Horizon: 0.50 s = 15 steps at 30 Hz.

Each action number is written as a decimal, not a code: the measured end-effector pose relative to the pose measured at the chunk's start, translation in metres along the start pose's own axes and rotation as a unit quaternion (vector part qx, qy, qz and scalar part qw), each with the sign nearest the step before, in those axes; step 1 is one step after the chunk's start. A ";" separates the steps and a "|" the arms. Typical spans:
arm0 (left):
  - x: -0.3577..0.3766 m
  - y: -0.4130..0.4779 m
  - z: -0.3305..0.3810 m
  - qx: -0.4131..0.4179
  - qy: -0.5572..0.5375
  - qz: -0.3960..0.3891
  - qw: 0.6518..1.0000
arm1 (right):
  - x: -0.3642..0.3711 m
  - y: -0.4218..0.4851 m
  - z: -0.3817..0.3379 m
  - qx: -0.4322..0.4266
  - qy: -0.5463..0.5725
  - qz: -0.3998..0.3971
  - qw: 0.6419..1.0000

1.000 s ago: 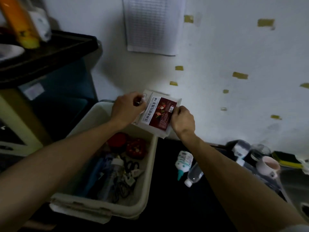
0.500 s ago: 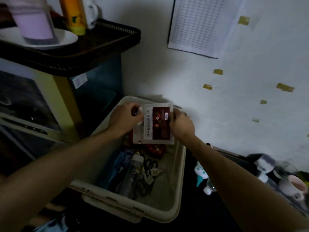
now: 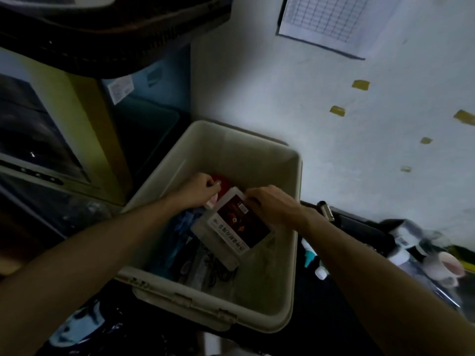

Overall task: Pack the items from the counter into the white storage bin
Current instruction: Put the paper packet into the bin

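Head view. Both hands lower a flat packet (image 3: pixel 239 227), clear-edged with a dark red label and a white strip of print, into the white storage bin (image 3: pixel 244 155).

Fingers: the right hand (image 3: pixel 272 206) holds the packet's far right edge with its fingers curled over that edge. The left hand (image 3: pixel 198 191) has its fingers curled at the far left corner and appears to pinch it, though the contact itself is small and dim.

Change: a second ago the packet was held upright before the wall, above the bin's far rim. Half a second ago it hung over the bin's mouth. It now lies tilted, nearly flat, below the rim and between the walls, over the things already packed: a red item (image 3: pixel 223 183) at the far end, blue items (image 3: pixel 185 227) to the left and dark cords or scissors (image 3: pixel 218 268) nearer the camera. Whether its near end already rests on them cannot be told.

Reading for the task: this item is in effect placed, and only the release remains. Because it lies on an uneven heap, it will probably settle at a slant once freed.

More packing is left. On the dark surface (image 3: pixel 308 317) just right of the bin lie a small white bottle with a teal end (image 3: pixel 311 255) and a white-capped bottle (image 3: pixel 321 273). Farther right are a pink cup (image 3: pixel 447 268) and some blurred containers that cannot be identified.
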State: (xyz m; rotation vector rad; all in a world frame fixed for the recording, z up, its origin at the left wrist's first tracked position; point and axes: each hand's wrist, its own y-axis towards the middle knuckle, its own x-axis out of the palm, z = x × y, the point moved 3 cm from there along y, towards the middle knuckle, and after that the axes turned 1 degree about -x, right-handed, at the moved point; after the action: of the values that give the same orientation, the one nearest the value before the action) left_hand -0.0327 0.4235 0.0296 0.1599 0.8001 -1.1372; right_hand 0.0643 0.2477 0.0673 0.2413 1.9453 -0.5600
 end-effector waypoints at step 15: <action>0.038 0.008 -0.047 -0.175 -0.142 -0.226 0.948 | 0.024 0.010 -0.012 -0.019 -0.070 -0.119 0.990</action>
State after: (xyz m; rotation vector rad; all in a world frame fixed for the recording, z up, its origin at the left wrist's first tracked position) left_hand -0.0422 0.4219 -0.0308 -0.4985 0.7846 -1.3846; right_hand 0.0483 0.2604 0.0467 -0.0550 1.8572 -0.6769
